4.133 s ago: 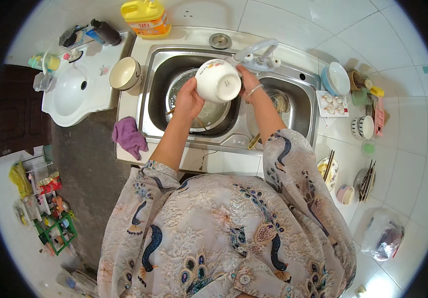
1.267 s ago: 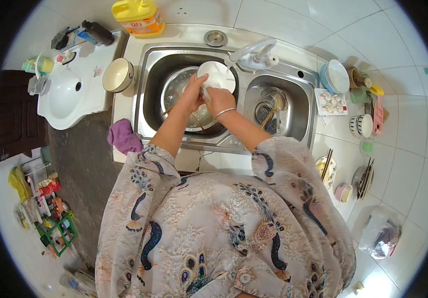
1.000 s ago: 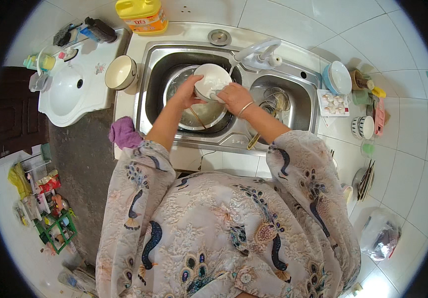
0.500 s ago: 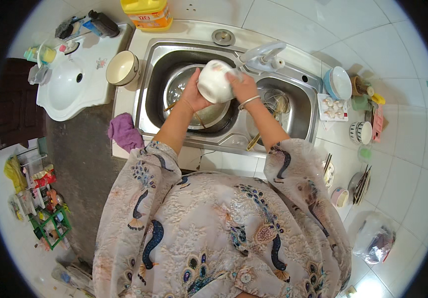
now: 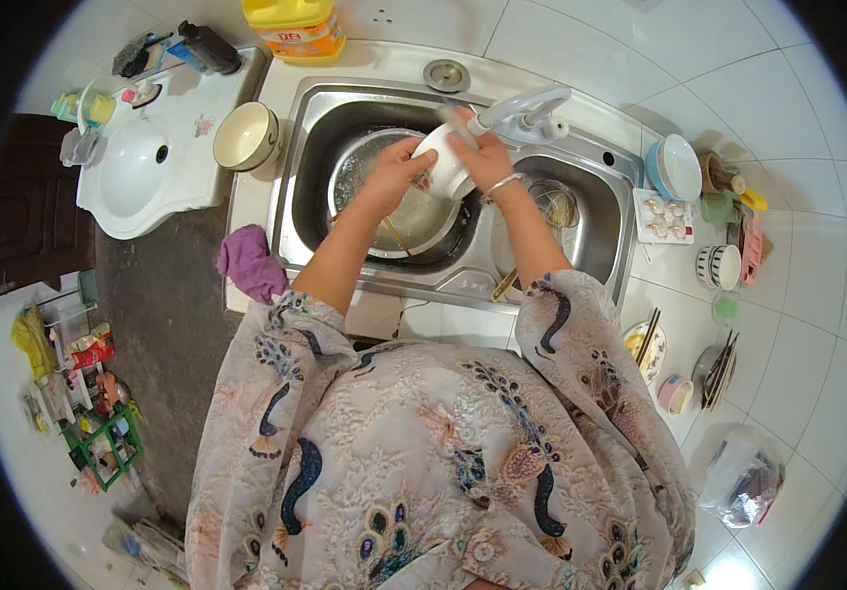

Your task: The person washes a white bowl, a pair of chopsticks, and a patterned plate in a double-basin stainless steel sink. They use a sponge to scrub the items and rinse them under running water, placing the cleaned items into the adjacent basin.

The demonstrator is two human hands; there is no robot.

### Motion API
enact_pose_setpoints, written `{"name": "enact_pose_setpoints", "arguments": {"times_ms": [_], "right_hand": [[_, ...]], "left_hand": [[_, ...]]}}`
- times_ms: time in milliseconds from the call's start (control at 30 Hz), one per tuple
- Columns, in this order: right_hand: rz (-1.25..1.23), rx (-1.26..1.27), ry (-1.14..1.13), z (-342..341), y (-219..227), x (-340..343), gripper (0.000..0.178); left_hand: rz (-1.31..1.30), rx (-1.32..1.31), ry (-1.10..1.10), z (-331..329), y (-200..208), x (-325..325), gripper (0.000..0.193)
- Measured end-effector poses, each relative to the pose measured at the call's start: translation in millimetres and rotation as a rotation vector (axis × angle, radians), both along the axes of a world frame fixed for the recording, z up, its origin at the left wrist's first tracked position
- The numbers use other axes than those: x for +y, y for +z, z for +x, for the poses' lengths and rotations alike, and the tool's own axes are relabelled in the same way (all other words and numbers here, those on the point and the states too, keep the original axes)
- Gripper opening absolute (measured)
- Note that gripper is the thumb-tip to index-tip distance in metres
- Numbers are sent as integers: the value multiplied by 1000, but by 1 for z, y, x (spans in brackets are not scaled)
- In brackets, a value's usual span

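I hold a white bowl (image 5: 445,165) tilted on its side between both hands, close to the faucet spout (image 5: 525,104) over the left sink basin. My left hand (image 5: 391,179) grips its left side. My right hand (image 5: 484,162) is closed on its right edge, and a pale blur hides the tips of some fingers. Below the bowl, a round metal basin (image 5: 440,234) with cloudy water stands in the sink (image 5: 291,126). A thin brown stick (image 5: 396,236) leans in it. Whether the faucet runs is unclear.
A cream bowl (image 5: 246,136) and a purple cloth (image 5: 250,264) lie left of the sink. The right basin holds a wire strainer (image 5: 553,203) and a golden-handled utensil (image 5: 504,285). Bowls, an egg tray (image 5: 662,216) and chopsticks (image 5: 650,334) line the right counter. A yellow jug (image 5: 293,29) stands behind.
Both hands have moved the bowl slightly right, closer to the faucet spout, and turned it so that it tips further. The view has shifted a little.
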State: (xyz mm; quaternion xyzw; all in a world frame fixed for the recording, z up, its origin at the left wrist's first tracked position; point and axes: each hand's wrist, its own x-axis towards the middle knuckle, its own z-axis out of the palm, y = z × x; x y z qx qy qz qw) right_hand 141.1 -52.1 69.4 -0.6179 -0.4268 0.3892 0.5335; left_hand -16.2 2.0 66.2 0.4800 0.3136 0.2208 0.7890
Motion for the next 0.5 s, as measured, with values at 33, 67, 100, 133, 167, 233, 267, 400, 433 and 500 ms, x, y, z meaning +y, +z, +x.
{"name": "enact_pose_setpoints", "arguments": {"times_ms": [33, 67, 100, 133, 167, 233, 267, 400, 433, 500], "right_hand": [[112, -562, 109, -5, 7, 1, 37], [224, -1130, 217, -9, 22, 1, 42], [138, -1027, 195, -10, 21, 3, 43], [54, -923, 172, -8, 17, 8, 44], [-27, -812, 156, -7, 12, 13, 45], [-412, -220, 197, 10, 15, 19, 42], [-595, 80, 207, 19, 17, 22, 40], [-74, -847, 171, -18, 12, 13, 35], [71, -1079, 123, -28, 7, 13, 34], [-94, -1004, 167, -30, 29, 17, 34]], "left_hand": [[35, 74, 23, 4, 3, -2, 22], [-24, 37, 65, 4, -1, -2, 23], [-83, 0, 102, 2, -10, -3, 23], [-143, -36, 139, 2, -17, -4, 23], [-208, -34, 246, 4, -14, -11, 24], [-326, -153, 382, 3, -12, -25, 25], [-386, -216, 445, 4, -12, -28, 25], [-221, -11, 339, 10, -9, -28, 25], [-134, -34, 238, 8, -20, -22, 23], [-186, -53, 321, 8, -21, -22, 23]]}}
